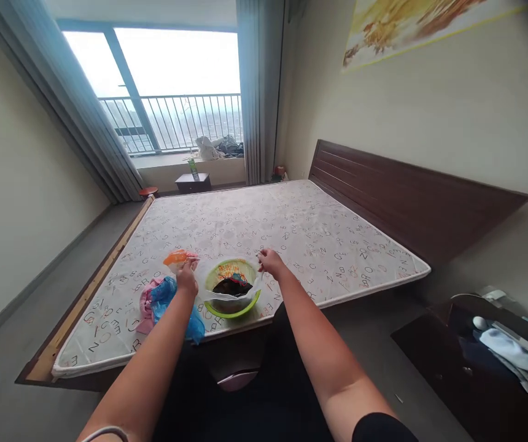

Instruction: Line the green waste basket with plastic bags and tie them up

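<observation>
On the mattress [255,221] stands a lime-green basin [231,315], close to its front edge. A whitish, see-through plastic bag [258,282] is spread over the basin's mouth, with dark contents [228,287] and an orange netted piece [229,270] in it. My right hand [271,262] pinches the bag's edge at the right. At the left, my left hand [187,277] is closed on an orange-and-pink plastic bag [175,258] and seemingly the whitish bag's other edge. Below my left wrist lie a blue plastic bag [165,291] and a pink one [145,307], partly hidden by my forearm.
A dark wooden headboard [397,190] borders the bed at the right. A low dark cabinet [466,362] with folded cloths stands at the lower right. Beyond the bed are a small nightstand [193,183] with a green item, and a window sill [167,161] holding bags.
</observation>
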A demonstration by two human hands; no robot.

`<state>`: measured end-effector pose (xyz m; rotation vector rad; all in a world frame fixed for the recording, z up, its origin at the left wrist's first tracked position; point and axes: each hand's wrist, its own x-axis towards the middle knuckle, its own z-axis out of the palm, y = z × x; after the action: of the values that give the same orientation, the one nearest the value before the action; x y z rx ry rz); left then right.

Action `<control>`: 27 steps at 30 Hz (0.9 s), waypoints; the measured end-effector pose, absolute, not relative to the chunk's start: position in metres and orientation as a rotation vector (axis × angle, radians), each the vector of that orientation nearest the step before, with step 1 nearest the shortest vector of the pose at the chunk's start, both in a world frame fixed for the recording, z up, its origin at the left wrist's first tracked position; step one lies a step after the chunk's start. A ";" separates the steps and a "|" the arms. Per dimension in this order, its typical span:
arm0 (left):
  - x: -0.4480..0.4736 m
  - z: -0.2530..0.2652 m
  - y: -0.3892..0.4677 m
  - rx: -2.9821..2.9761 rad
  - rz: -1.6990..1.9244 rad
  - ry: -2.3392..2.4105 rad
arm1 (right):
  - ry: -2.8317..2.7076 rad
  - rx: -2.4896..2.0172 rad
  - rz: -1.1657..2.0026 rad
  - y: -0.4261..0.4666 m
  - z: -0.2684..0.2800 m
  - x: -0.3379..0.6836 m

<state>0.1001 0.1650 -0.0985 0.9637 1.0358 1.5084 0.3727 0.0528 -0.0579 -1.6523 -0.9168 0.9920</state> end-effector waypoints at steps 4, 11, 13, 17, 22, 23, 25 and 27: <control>0.078 -0.061 0.177 0.895 1.528 0.935 | -0.965 -1.705 0.807 0.047 -0.027 0.381; 0.106 -0.020 0.129 1.386 1.264 0.940 | -1.239 -1.629 0.271 0.047 0.003 0.349; 0.124 -0.015 0.107 1.589 1.151 0.912 | -1.551 -1.462 0.390 0.048 0.003 0.324; 0.135 -0.011 0.075 2.011 1.033 0.853 | -1.700 -1.330 0.573 0.045 0.003 0.292; 0.129 -0.022 0.046 2.180 0.998 0.908 | -1.794 -1.446 0.569 0.036 0.009 0.290; 0.131 -0.027 0.039 2.084 1.042 0.930 | -1.796 -1.481 0.565 0.035 0.009 0.290; 0.138 -0.039 0.026 1.826 1.139 0.962 | -1.753 -1.510 0.601 0.031 0.005 0.290; 0.145 -0.049 0.014 1.639 1.194 0.971 | -1.650 -1.461 0.732 0.026 -0.001 0.289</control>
<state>0.1448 0.0137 -0.0488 1.6392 0.9711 1.1943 0.2893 0.0264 -0.0014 -1.4612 -1.6504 0.7316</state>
